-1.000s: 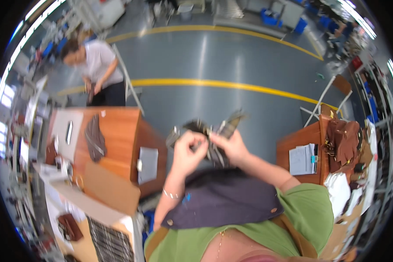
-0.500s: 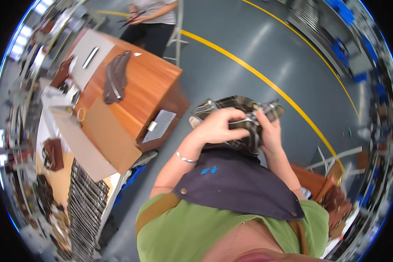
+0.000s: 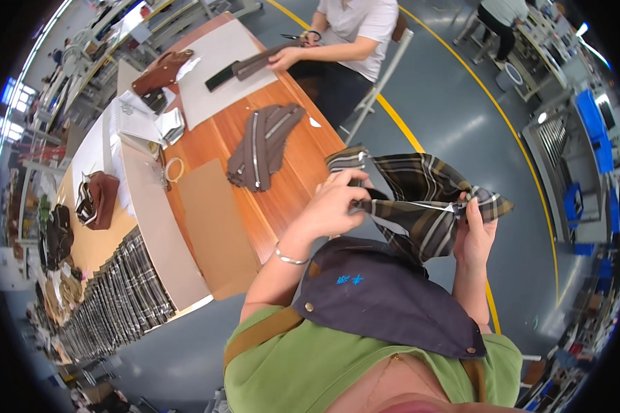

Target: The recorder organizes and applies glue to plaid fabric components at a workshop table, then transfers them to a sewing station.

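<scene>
A plaid fabric piece [image 3: 420, 175] in brown, black and white is stretched between my two hands, in front of my dark apron [image 3: 386, 296]. My left hand [image 3: 334, 203] pinches its left part with curled fingers. My right hand [image 3: 473, 230] grips the right end, thumb on top, where the cloth bunches up. A narrow white strip shows along the edge between the hands. The cloth gapes in the middle, and the floor shows through. Its lower folds hang down by the apron.
On the left stands a wooden table [image 3: 303, 151] with brown zipper strips [image 3: 265, 148] and a cardboard sheet [image 3: 220, 227]. Stacked plaid pieces [image 3: 120, 299] and a brown pouch [image 3: 98, 199] lie on a lower-left surface. Across the table a seated person [image 3: 355, 45] holds scissors and a brown strip.
My view has swung, and the table now appears nearer my left hand. My hands have moved apart, spreading the plaid cloth. The co-worker now holds a brown strip over the table.
</scene>
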